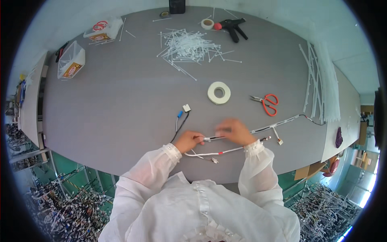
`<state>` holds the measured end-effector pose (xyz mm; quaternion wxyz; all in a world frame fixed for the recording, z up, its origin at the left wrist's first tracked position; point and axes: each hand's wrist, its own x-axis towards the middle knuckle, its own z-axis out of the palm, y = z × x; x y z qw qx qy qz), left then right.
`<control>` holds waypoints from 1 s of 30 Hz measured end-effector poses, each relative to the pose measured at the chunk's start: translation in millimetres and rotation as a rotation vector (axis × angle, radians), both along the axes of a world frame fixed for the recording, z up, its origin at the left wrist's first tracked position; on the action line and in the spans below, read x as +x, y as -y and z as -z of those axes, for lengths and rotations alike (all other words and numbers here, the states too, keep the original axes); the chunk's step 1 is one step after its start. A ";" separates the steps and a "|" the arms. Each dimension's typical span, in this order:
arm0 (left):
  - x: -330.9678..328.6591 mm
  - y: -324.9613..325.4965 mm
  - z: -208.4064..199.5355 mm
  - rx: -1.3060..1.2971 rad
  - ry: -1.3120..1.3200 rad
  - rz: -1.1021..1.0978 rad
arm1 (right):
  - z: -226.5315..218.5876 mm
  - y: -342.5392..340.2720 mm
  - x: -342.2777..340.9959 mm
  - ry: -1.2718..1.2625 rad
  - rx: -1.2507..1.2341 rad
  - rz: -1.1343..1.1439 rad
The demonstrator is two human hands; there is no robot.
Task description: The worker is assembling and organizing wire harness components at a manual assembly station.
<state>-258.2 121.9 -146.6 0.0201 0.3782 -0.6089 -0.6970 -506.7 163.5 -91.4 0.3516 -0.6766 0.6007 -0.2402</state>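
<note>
A wire harness (262, 130) with white wrapping and dark stretches lies across the near part of the table. My left hand (188, 141) is closed on it, thumb and fingers pinching its left part. Beyond that hand, black and grey leads run to a white connector (186, 107) and a blue connector (179, 115). My right hand (236, 131) is over the harness just right of the left hand, its fingers smeared by motion. A white branch with a red band (220, 153) curves below both hands, and a small white connector (280, 142) hangs off the right part.
A roll of white tape (213, 97) and red-handled scissors (271, 105) lie beyond my hands. Farther back are a heap of white cable ties (187, 46), a black tie gun (234, 29) and another tape roll (207, 24). White strips (328, 88) line the right side; plastic bins (72, 62) stand left.
</note>
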 end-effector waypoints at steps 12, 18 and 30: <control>5.7 9.8 -7.3 -0.112 -0.128 0.002 | 54.9 245.7 64.5 -0.597 -0.182 0.578; 3.3 2.1 -4.8 -0.010 -0.157 -0.094 | 68.4 243.6 53.1 -0.917 -0.395 0.339; 11.6 30.0 -3.6 0.398 -0.095 0.035 | -56.4 -25.1 76.2 0.550 0.368 0.757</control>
